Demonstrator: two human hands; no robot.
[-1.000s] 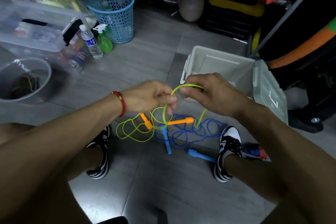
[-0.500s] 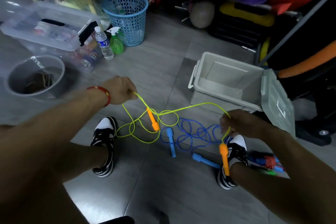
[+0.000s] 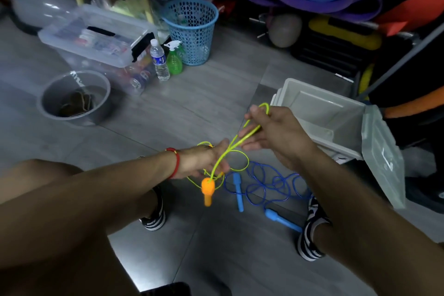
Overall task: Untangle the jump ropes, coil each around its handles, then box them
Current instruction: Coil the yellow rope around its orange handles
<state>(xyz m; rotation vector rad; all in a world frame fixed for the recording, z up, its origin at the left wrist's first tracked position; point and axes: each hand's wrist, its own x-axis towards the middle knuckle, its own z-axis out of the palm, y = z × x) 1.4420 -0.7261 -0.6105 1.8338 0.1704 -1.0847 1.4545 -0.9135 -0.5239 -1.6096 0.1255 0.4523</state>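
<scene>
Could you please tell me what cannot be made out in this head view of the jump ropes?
- Second orange handle: mostly hidden behind the left hand.
- Yellow-green rope: its path through the right hand is covered by the fingers.
- Blue rope: far end runs behind the right forearm.
- Grey box: floor partly blocked by the right hand.

I see the box [image 3: 322, 113] at right w/ its lid [image 3: 382, 158] on its right side, ropes [image 3: 264, 182] on floor [image 3: 216, 235] btwn my shoes, basket [image 3: 192, 31] behind at left, bottle [image 3: 159, 60] just left of it.
</scene>
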